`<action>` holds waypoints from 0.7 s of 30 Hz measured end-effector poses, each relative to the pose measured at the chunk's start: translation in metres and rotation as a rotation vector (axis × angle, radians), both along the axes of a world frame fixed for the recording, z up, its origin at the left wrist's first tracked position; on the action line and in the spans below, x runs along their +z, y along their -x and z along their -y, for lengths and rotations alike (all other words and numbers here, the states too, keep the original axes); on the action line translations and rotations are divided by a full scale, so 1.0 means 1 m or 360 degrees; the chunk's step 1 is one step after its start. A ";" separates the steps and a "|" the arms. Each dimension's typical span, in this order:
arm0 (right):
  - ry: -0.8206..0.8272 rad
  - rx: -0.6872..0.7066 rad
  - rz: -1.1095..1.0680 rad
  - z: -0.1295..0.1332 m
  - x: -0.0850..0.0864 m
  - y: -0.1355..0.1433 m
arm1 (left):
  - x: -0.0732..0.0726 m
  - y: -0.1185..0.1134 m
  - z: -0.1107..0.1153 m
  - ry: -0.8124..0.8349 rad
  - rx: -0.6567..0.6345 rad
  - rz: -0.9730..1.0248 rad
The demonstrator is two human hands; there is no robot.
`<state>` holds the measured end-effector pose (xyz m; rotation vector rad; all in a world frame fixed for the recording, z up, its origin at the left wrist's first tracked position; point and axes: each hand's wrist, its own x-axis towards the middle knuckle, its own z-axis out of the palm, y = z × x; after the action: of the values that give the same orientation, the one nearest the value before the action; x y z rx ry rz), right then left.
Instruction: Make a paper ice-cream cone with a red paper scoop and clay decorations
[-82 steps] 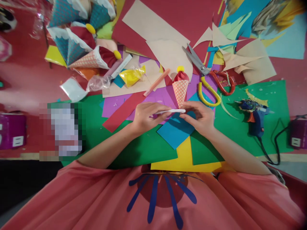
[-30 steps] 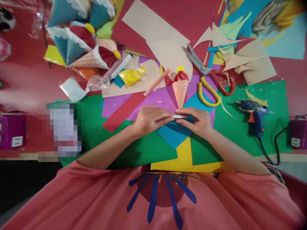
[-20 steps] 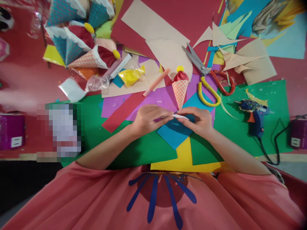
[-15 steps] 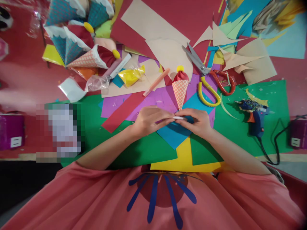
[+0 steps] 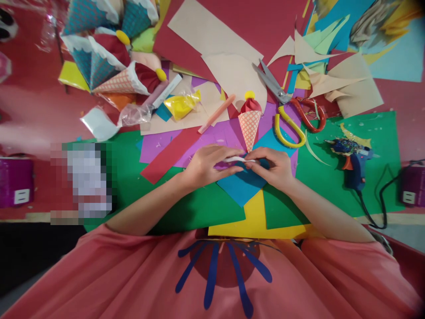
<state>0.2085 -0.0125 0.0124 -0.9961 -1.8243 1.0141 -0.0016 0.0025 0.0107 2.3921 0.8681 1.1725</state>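
A thin white strip point(image 5: 236, 158), soft-looking but of a material I cannot name, spans the gap between my hands. My right hand point(image 5: 274, 167) pinches its right end between thumb and fingertips. My left hand point(image 5: 206, 165) has its thumb and fingers apart around the other end; whether they touch it I cannot tell. Just beyond the fingertips lies a small ice-cream cone craft point(image 5: 249, 128), with an orange lattice cone, red top and yellow tip. Beneath the hands is a blue sheet point(image 5: 241, 190).
Scissors point(image 5: 281, 99) with red and yellow handles lie open ahead. A glue gun point(image 5: 355, 164) rests on the green sheet point(image 5: 315, 195) at right. Several finished cones point(image 5: 89, 62) are heaped at upper left. A yellow lump in clear wrap point(image 5: 182, 105) sits among coloured scraps.
My left thumb and fingers have spread apart, so more of the white strip shows. It now reaches further left, with its right end still in my right hand.
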 end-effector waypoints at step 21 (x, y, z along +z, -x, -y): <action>0.0136 0.0038 -0.0078 0.002 -0.004 0.001 | -0.003 -0.001 -0.004 0.0008 -0.0085 0.0028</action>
<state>0.2077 -0.0144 0.0081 -0.9938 -1.7695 1.1292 -0.0006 0.0063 0.0080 2.3822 0.7958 1.1681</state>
